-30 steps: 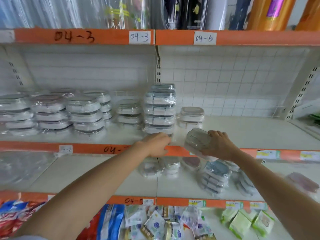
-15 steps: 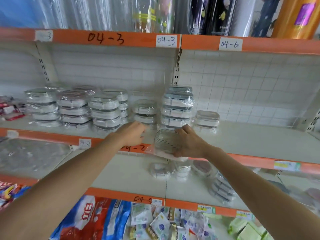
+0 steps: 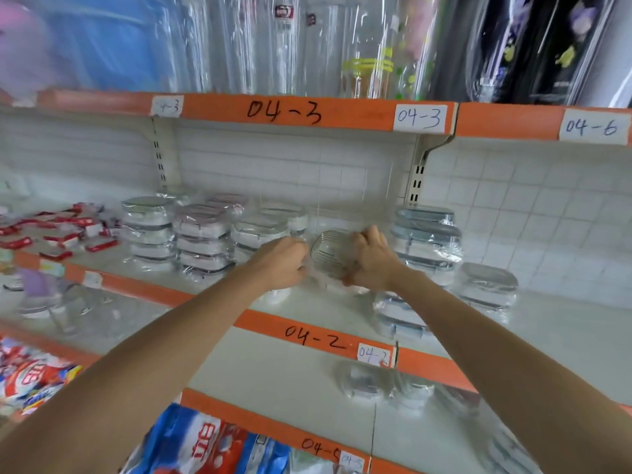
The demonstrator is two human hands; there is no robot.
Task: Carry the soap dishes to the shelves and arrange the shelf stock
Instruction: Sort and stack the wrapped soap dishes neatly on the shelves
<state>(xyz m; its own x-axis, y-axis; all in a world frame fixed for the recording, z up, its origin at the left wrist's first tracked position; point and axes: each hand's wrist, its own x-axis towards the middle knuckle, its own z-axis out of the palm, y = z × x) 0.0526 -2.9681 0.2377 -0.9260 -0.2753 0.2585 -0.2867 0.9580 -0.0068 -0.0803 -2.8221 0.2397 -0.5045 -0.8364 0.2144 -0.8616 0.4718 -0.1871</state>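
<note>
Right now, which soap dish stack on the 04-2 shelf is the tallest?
The blue-lidded stack just right of the right hand; it stands higher than the white and pink stacks to the left.

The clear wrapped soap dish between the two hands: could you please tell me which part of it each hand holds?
The clear, plastic-wrapped soap dish is tilted on edge. The right hand grips its right rim; the left hand pinches the wrapping at its left edge.

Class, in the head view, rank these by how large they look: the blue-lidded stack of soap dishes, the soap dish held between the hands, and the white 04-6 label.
1. Blue-lidded stack, clearly largest.
2. and 3. Held soap dish and 04-6 label: similar in apparent size, so I leave them unranked.
</note>
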